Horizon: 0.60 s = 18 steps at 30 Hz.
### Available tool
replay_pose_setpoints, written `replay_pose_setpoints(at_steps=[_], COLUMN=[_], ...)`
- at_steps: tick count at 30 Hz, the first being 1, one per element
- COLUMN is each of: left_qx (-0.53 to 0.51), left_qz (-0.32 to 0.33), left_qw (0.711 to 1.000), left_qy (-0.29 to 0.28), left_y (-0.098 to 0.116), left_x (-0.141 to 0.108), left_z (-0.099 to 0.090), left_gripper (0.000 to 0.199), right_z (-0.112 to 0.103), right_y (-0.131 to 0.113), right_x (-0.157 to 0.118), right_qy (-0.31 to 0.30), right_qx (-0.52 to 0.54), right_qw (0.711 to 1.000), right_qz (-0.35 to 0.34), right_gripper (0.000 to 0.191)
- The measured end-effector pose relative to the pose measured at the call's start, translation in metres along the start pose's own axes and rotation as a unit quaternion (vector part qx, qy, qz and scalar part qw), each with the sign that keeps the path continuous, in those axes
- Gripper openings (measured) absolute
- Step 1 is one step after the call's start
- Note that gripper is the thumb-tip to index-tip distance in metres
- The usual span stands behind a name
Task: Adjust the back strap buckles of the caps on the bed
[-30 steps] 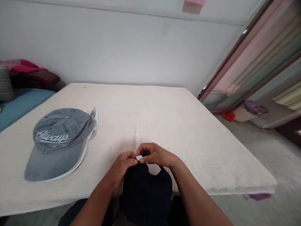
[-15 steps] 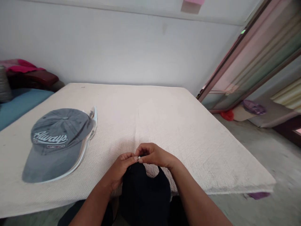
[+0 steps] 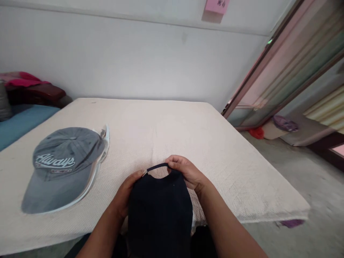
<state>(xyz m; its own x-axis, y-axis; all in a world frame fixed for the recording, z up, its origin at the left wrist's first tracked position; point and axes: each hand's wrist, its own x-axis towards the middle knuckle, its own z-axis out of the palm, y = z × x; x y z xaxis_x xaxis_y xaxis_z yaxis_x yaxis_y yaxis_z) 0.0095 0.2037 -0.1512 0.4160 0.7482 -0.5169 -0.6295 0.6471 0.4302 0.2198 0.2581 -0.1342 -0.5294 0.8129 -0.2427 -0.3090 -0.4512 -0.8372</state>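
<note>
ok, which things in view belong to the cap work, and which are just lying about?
In the job:
dark cap, held by left hand and right hand
its back strap
probably grey cap and the pale headwear under it, untouched

Just lying about, I'd say:
pink note on the wall
pink cloth, far left
purple item on the floor

Lower end of dark cap point(image 3: 161, 215) is cut off by bottom edge; lettering on pink note point(image 3: 217, 5) is illegible.
</note>
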Motion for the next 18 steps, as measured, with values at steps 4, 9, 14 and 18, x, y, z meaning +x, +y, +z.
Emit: replay_pose_setpoints(at_steps=[4, 9, 14, 18], left_qx=[-0.006, -0.020, -0.099, -0.163], left_qz=[-0.063, -0.052, 0.063, 0.234], left_qw=[0.998, 0.998, 0.989, 0.948], left_qy=[-0.017, 0.015, 0.088, 0.145], left_y=[-0.010, -0.012, 0.010, 0.034], left_x=[-0.002, 0.003, 0.014, 0.022], left_z=[-0.005, -0.006, 0.002, -0.012], left_gripper=[0.040, 0.034, 0.035, 0.041], right_z=[-0.006, -0.009, -0.012, -0.018], right_y=[-0.004, -0.003, 0.003, 0.010], right_x=[0.002, 0.004, 0.002, -0.006], right_qy=[0.099, 0.179, 0.108, 0.023], right_qx=[0.065, 0.106, 0.088, 0.064], right_qw=[0.991, 0.974, 0.988, 0.997], right_qz=[-0.070, -0.089, -0.064, -0.020], right_gripper=[0.024, 0.025, 0.023, 0.031])
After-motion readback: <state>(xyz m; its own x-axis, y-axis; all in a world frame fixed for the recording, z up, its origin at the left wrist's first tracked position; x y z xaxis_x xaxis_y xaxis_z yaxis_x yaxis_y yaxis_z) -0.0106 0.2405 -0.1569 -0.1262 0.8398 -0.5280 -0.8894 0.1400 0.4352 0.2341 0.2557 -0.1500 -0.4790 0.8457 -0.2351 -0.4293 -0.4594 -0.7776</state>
